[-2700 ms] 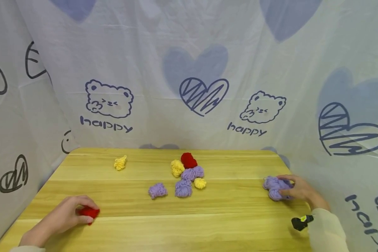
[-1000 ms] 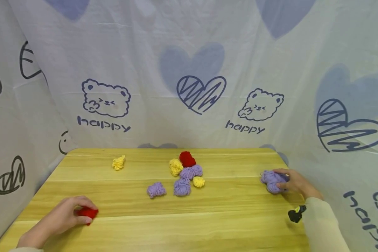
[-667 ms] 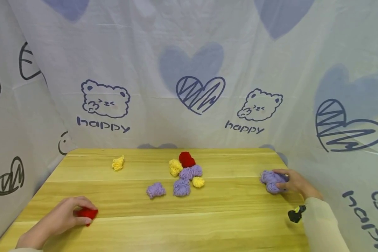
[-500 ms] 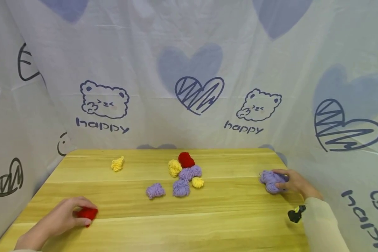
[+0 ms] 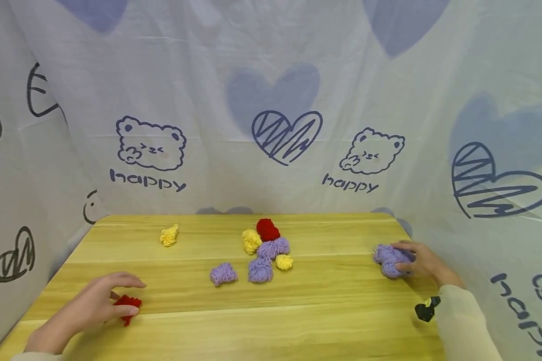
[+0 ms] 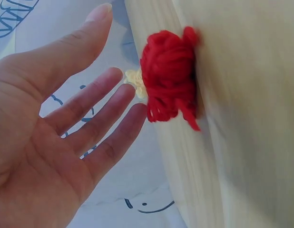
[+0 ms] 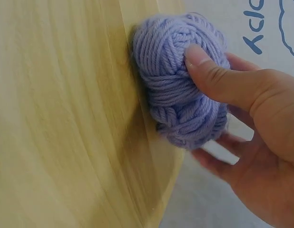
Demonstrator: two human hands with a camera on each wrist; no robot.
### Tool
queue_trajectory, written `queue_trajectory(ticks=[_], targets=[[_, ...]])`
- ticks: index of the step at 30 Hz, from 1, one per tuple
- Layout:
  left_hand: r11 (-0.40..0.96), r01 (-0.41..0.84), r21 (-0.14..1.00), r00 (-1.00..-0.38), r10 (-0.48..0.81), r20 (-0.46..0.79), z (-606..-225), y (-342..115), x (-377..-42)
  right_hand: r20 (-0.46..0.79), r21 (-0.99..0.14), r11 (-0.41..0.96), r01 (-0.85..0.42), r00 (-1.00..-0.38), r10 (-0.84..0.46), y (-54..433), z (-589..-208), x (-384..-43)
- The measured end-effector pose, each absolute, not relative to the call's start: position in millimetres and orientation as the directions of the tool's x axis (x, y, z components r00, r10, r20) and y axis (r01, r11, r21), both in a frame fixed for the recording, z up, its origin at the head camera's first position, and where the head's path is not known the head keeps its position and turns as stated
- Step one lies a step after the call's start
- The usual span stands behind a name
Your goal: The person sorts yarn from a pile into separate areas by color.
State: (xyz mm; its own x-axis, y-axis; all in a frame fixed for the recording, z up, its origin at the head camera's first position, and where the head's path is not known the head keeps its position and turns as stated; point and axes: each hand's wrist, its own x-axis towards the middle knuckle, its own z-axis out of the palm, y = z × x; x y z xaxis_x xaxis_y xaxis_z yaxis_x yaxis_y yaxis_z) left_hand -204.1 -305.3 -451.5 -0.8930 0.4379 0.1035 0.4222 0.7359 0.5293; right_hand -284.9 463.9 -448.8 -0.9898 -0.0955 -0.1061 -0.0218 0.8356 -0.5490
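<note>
On the table's left side lies a small red yarn ball, wound into a bundle with a loose end. My left hand is spread beside it; the left wrist view shows the fingers extended and the red yarn resting on the wood past the fingertips. At the right side, my right hand holds a larger lavender yarn ball between thumb and fingers. In the right wrist view the thumb presses the top of the lavender yarn, while the other fingers reach behind it, partly hidden.
Mid-table is a cluster: a red ball, a yellow one, two purple ones and a small yellow one. Another purple ball lies left of it, and a yellow one farther back. Printed cloth surrounds the wooden table.
My left hand has let go of the red yarn ball, its fingers now spread apart. Earlier, my right hand shifted slightly away from me with the lavender yarn; it has since stayed put.
</note>
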Motion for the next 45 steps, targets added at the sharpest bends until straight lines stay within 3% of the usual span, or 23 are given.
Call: queue_trajectory(ticks=[9,24,34,45], targets=[[0.715,0.443,0.541,-0.877,0.469,0.098,-446.1,-295.4,-208.7,0.052,-0.467,0.866,-0.178,-0.983,-0.174,463.9,-450.0,-284.0],[0.676,0.515,0.528,-0.826,0.556,0.094,-424.4,-241.0,-228.0,0.034,-0.457,0.871,-0.177,-0.983,-0.182,464.4,-449.0,-286.7],[0.585,0.607,0.538,-0.739,0.664,0.112,-418.3,-196.9,-240.9,0.044,-0.421,0.891,-0.17,-0.985,-0.167,457.7,-447.1,-285.0],[0.57,0.588,0.574,-0.737,0.67,0.089,-422.0,-181.6,-246.0,0.058,-0.472,0.857,-0.208,-0.977,-0.206,459.1,-446.5,-281.3]])
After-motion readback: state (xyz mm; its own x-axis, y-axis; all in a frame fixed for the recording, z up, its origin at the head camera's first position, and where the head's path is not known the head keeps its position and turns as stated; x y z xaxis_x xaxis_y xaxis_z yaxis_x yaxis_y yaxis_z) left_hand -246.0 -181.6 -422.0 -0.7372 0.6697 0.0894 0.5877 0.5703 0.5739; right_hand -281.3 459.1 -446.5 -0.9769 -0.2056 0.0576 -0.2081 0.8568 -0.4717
